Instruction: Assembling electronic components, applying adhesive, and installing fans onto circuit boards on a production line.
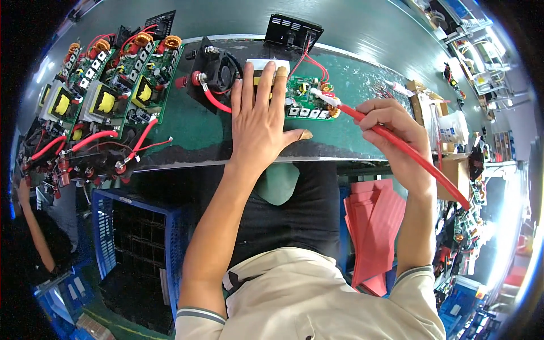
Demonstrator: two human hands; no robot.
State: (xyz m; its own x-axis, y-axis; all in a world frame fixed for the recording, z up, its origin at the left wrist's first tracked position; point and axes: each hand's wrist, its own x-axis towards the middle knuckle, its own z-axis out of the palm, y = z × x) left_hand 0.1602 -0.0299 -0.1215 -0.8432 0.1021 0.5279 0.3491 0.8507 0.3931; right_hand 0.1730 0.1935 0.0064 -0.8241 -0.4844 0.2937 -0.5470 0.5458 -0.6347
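Note:
My left hand (256, 122) lies flat with fingers stretched out over the left part of a green circuit board (300, 90), hiding much of it. Two of its fingertips wear tan covers. In my right hand (399, 130) is a long red-handled brush (422, 161), slanting up to the left. Its white tip is at the board's right half, beside small components and a copper coil; I cannot tell whether it touches. A black end panel with a fan (226, 71) stands left of the board, joined to a thick red cable (215, 102). Behind, a vented black panel (292, 34) connects through thin red wires.
Several similar boards (107, 93) with yellow transformers and red cables crowd the bench's left side. A cardboard box (422, 99) stands at the right. Below the bench are a blue crate (133, 201) and red sheets (374, 232). Another person's arm (37, 226) shows at far left.

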